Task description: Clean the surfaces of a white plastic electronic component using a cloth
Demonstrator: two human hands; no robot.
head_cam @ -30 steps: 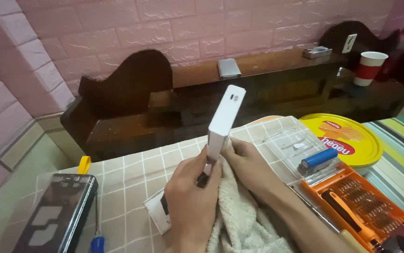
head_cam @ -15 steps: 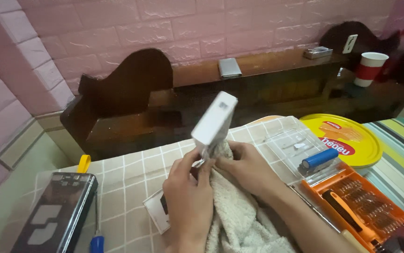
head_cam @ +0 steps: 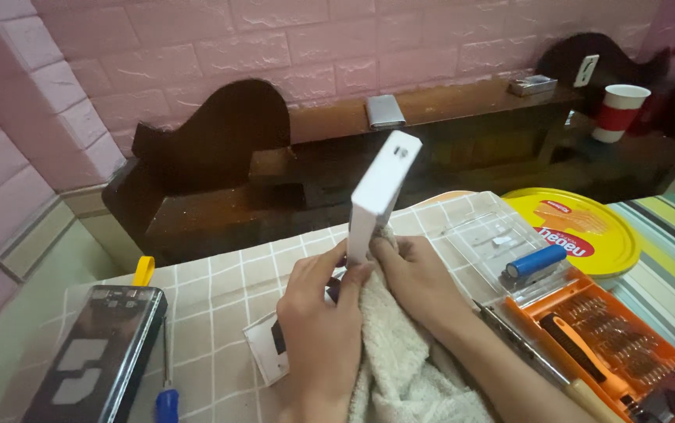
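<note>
Pink brick wall behind checked tablecloth [head_cam: 220, 305]: 2 hands, left hand [head_cam: 318, 329] and right hand [head_cam: 420, 286], together clamp white slab-shaped power bank [head_cam: 377, 196], long axis upright, tilted far-right, cream towel [head_cam: 400, 360] beneath.

Round yellow tin [head_cam: 588, 227] — table's right.

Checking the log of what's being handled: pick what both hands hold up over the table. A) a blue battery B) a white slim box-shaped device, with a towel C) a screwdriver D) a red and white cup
B: the left hand and right hand grip the lower end of the white device, with the towel pressed against it; the blue battery lies on the clear lid, untouched.
</note>
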